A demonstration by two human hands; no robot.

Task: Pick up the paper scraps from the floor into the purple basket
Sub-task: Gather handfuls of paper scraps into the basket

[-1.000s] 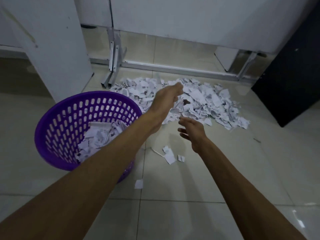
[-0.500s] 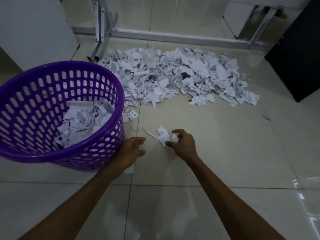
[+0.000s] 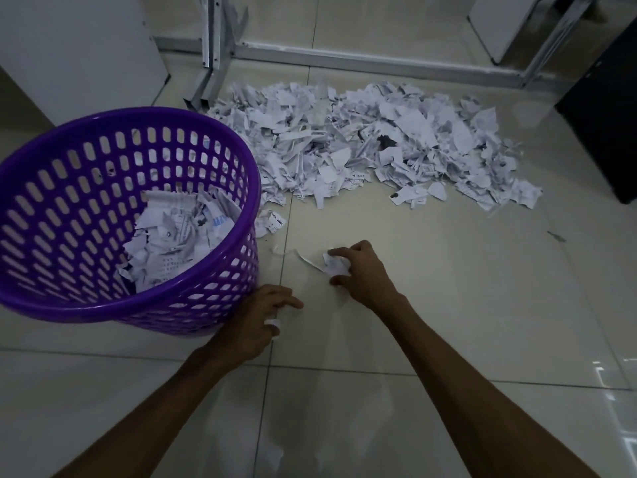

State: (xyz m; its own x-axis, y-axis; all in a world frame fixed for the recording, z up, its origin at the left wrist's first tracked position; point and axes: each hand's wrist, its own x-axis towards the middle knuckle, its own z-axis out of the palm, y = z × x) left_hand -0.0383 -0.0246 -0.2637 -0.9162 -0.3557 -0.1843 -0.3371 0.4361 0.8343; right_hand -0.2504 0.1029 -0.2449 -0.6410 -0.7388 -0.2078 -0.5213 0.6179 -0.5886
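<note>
The right hand (image 3: 362, 274) is reaching down to the tiled floor (image 3: 448, 305), its fingers and thumb curling round a small clump of paper scraps (image 3: 335, 263); most of the clump is showing at the fingertips, but how much lies under the palm is hidden. Just left of that hand a thin curled strip (image 3: 308, 261) is lying on the tile, apart from the fingers.

The left hand (image 3: 256, 322) is sitting nearer the person, knuckles up, with one finger stretching out to the right and the others bending under. A small white scrap (image 3: 274, 322) is peeking out at its inner edge; whether the fingers are actually pinching it or only covering it cannot be told.

Touching or nearly touching the back of the left hand, to its left, the purple basket (image 3: 220, 160) is standing slightly tilted, already holding a layer of torn paper (image 3: 179, 243); its left rim is running out of the frame.

Well beyond both hands the big pile of scraps (image 3: 362, 146) is spreading across the floor, its print too small to read. Behind it metal frame legs (image 3: 213, 46) are getting cut off by the top edge.
</note>
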